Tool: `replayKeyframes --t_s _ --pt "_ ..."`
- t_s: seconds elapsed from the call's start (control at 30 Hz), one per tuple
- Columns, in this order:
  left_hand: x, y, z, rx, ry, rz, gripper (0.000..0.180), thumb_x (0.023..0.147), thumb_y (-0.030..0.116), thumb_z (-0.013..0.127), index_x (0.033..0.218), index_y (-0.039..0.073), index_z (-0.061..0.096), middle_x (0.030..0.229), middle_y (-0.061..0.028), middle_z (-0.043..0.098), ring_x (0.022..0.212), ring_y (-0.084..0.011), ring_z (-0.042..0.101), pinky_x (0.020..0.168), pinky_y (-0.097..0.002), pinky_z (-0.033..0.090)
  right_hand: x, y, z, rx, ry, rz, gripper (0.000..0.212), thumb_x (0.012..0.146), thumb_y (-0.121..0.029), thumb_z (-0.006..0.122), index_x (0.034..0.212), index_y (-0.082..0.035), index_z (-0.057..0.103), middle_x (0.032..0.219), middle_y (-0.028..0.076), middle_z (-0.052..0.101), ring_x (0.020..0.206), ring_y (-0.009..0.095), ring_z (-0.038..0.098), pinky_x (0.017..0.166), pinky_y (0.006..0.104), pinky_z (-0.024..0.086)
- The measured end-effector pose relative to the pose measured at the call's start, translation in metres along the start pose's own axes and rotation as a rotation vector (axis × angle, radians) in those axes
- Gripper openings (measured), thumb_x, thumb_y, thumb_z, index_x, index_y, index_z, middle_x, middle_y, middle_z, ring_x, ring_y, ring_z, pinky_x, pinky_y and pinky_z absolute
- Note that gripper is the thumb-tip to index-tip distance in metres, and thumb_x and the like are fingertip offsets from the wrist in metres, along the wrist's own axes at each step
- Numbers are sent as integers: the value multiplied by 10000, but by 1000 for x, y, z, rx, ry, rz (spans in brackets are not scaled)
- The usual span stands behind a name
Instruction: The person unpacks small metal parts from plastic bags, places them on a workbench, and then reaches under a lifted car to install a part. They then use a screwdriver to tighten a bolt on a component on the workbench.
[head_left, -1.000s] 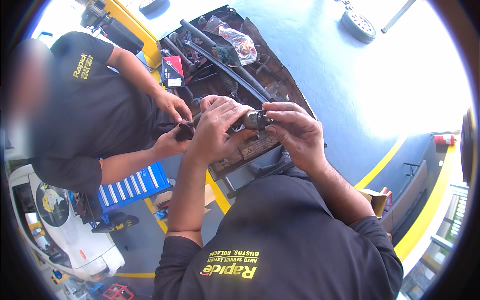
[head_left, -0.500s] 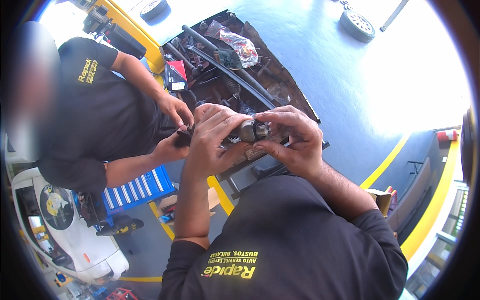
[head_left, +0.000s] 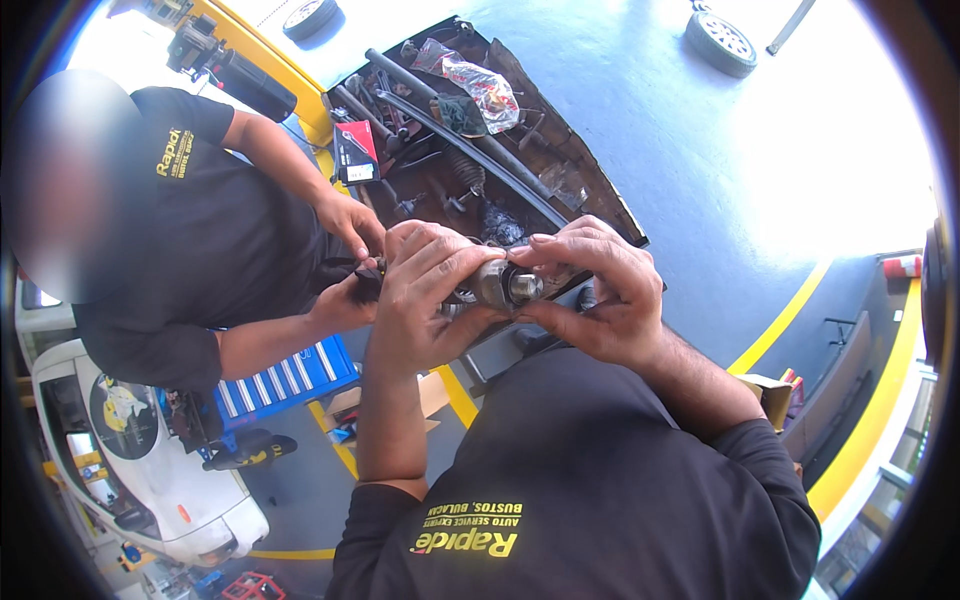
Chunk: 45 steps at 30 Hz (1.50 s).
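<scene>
My left hand wraps its fingers and thumb around a silvery, rounded metal car part with a black ring near its right end. The part's exact kind cannot be made out. From the right, the thumb and fingertips of my right hand pinch the ring end from above and below. A bare metal tip shows between those fingertips. Most of the part's left side is hidden behind my left hand. Both hands are raised in front of my chest, over the near edge of a parts-strewn bench.
At left, a co-worker in a dark shirt holds a dark object close to my left hand. Rods, a red-and-black box and a plastic bag lie on the bench. A blue tool chest and white car stand lower left.
The metal part has turned slightly, so its tip and black ring face me more. My right hand has shifted a little to the right and its fingers have moved around the ring.
</scene>
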<state>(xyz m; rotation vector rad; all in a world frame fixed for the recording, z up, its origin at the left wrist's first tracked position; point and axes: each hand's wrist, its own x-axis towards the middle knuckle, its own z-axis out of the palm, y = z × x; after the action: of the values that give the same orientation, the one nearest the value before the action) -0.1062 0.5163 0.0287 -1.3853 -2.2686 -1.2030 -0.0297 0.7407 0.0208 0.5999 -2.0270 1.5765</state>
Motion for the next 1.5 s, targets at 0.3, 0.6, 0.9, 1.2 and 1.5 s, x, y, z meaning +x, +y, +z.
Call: replayKeyframes --t_s 0.3,0.6,0.9,1.2,1.5 --pt "2 5 0 -7 24 16 447 819 426 812 1048 47 753 947 -80 728 921 -269 681 924 -454 440 0 -1 -2 6 2 -130 521 760 -42 899 1234 -13 686 1138 113 770 1024 245 742 883 382 589" --pt "2 11 -2 4 10 21 452 808 448 797 1016 49 759 933 -70 731 914 -257 689 932 -455 437 -5 7 4 51 68 -291 423 791 -13 874 1157 -50 665 1083 128 766 934 261 742 796 357 585" --pt "-4 21 -6 -31 -11 -43 352 661 247 878 972 109 789 900 -1 744 917 -190 701 980 -466 429 -11 13 3 48 33 -443 227 861 -36 797 1040 -53 659 1085 159 754 887 257 729 681 333 581" --pt "-10 20 0 -82 -4 -100 333 638 216 913 940 150 790 888 31 748 914 -162 702 987 -451 423 -13 22 8 97 19 -499 197 868 -13 757 946 -70 585 1056 171 752 871 256 730 639 311 557" --pt "-8 15 1 -92 -18 -109 349 628 207 909 950 141 795 885 25 746 901 -166 698 968 -458 422 -16 24 11 99 24 -407 269 853 -60 802 1044 -78 614 1092 172 738 886 260 723 656 322 562"
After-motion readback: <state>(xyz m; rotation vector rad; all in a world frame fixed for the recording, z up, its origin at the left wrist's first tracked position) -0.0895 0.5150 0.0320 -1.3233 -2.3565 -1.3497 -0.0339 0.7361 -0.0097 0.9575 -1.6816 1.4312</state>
